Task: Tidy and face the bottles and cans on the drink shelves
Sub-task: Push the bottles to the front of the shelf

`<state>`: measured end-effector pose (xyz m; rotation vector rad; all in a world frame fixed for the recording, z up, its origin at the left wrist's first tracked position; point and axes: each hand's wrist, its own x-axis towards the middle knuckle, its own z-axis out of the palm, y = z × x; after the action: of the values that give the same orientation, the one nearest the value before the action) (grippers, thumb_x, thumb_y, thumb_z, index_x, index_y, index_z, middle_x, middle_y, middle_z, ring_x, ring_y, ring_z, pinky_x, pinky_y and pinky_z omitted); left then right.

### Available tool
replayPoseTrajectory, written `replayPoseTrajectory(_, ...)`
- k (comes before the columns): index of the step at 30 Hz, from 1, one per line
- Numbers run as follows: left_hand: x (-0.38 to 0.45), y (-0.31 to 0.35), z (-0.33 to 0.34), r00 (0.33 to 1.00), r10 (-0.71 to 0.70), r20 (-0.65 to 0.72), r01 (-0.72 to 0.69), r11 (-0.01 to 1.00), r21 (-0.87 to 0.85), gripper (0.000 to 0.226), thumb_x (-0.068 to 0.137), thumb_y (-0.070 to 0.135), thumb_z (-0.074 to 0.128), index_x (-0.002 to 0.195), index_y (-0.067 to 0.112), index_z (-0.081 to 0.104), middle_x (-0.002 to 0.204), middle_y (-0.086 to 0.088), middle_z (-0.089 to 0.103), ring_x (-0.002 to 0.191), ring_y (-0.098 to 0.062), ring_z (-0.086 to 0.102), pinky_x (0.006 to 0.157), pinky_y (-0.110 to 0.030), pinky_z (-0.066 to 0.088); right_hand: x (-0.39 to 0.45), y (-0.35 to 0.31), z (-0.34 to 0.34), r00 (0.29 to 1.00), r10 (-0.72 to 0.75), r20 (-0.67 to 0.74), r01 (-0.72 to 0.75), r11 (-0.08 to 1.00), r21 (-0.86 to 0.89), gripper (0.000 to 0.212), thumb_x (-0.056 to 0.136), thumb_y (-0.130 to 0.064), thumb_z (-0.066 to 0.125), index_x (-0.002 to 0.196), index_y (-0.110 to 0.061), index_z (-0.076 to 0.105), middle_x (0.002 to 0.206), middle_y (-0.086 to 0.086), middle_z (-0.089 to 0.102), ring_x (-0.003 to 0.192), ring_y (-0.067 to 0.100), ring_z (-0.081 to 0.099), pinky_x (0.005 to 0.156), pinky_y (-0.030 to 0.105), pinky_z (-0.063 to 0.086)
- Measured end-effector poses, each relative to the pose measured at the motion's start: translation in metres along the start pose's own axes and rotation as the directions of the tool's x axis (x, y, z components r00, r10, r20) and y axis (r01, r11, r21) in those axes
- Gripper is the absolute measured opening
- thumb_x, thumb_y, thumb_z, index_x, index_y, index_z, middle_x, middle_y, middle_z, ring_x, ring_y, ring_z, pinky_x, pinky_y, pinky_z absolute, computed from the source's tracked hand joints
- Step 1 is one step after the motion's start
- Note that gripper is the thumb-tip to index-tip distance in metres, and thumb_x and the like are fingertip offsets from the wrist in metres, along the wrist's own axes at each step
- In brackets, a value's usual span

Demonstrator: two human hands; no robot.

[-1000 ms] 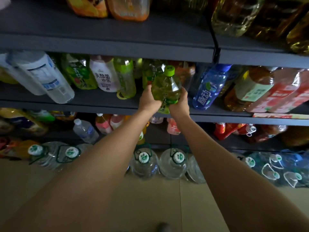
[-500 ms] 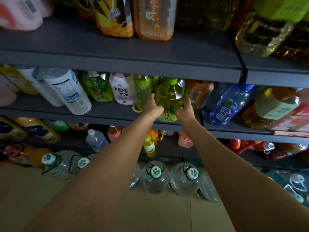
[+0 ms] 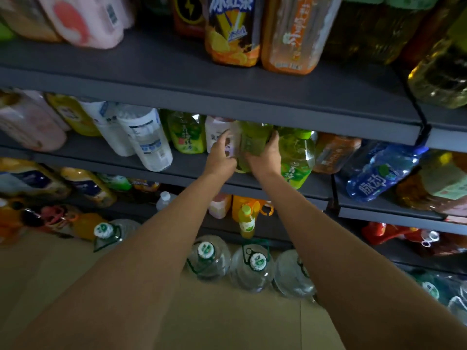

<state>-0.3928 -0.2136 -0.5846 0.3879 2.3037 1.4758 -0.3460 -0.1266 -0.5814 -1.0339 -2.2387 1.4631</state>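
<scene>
Both hands shifted leftward, left hand [image 3: 221, 157] and right hand [image 3: 265, 156] fingers grasping yellow-green bottle [image 3: 252, 145]

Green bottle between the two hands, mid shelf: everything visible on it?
The green bottle looks like clear plastic holding yellow-green liquid, with a greenish label, blurred and unreadable. It stands near the front edge of the middle shelf, its top hidden under the shelf above. The left hand and right hand hold its sides. A similar green-capped bottle stands right beside it.
</scene>
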Motion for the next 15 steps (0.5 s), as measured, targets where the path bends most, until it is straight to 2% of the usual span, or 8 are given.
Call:
replayPoseTrajectory(4,0.008,-0.010,-0.018,0.999,0.035,0.042,-0.035,0.999,0.002,0.066,0.085,-0.011,0.044,0.143,0.016,0.032,0.138,-0.014,0.045,0.123,-0.029,0.047,0.096,-0.025,0.039,0.033,0.000,0.019,0.991,0.069,-0.111,-0.059,0.994,0.092,0.093,0.077,-0.020,0.075,0.146,-0.003,0.015,0.149,0.015,0.033,0.136,0.028,0.034,0.110,0.035,0.029)
replayPoseTrajectory(6,0.008,-0.012,-0.021,0.992,0.072,0.102,-0.075,0.997,0.026,0.066,0.085,-0.011,0.043,0.144,0.016,0.029,0.142,-0.013,0.041,0.126,-0.029,0.045,0.101,-0.030,0.037,0.042,-0.001,0.022,0.983,0.093,-0.159,-0.083,0.994,0.071,0.090,0.077,-0.023,0.075,0.146,-0.004,0.020,0.147,0.015,0.034,0.136,0.027,0.033,0.110,0.031,0.026)
replayPoseTrajectory(9,0.010,-0.016,-0.019,0.981,0.101,0.164,-0.105,0.994,0.010,0.068,0.086,-0.008,0.048,0.146,0.015,0.024,0.146,-0.012,0.035,0.129,-0.028,0.042,0.106,-0.038,0.038,0.034,-0.005,0.025,0.971,0.027,-0.236,-0.026,1.000,0.009,0.087,0.075,-0.021,0.076,0.144,-0.006,0.025,0.146,0.017,0.029,0.134,0.030,0.033,0.104,0.024,0.025)
replayPoseTrajectory(11,0.008,-0.019,-0.016,0.981,0.093,0.168,-0.093,0.996,-0.008,0.075,0.084,-0.003,0.058,0.147,0.016,0.020,0.145,-0.013,0.035,0.129,-0.028,0.042,0.106,-0.043,0.039,0.017,-0.004,0.033,0.951,-0.065,-0.301,0.063,0.998,-0.017,0.085,0.070,-0.021,0.079,0.140,-0.005,0.032,0.140,0.019,0.033,0.127,0.034,0.039,0.099,0.028,0.032)
replayPoseTrajectory(13,0.000,-0.022,-0.014,0.981,0.077,0.180,-0.076,0.997,-0.010,0.080,0.082,-0.004,0.059,0.147,0.017,0.018,0.144,-0.010,0.037,0.129,-0.025,0.043,0.104,-0.042,0.041,-0.003,0.000,0.042,0.931,-0.151,-0.333,0.147,0.988,-0.038,0.075,0.067,-0.021,0.080,0.128,-0.001,0.042,0.125,0.018,0.041,0.113,0.035,0.048,0.088,0.032,0.040)
replayPoseTrajectory(15,-0.012,-0.022,-0.015,0.979,0.088,0.182,-0.084,0.996,-0.031,0.077,0.081,-0.007,0.059,0.145,0.015,0.022,0.140,-0.006,0.041,0.126,-0.020,0.045,0.099,-0.033,0.043,-0.022,0.001,0.044,0.927,-0.164,-0.339,0.167,0.986,-0.022,0.067,0.066,-0.021,0.081,0.119,0.000,0.046,0.117,0.017,0.044,0.104,0.033,0.051,0.075,0.022,0.037)
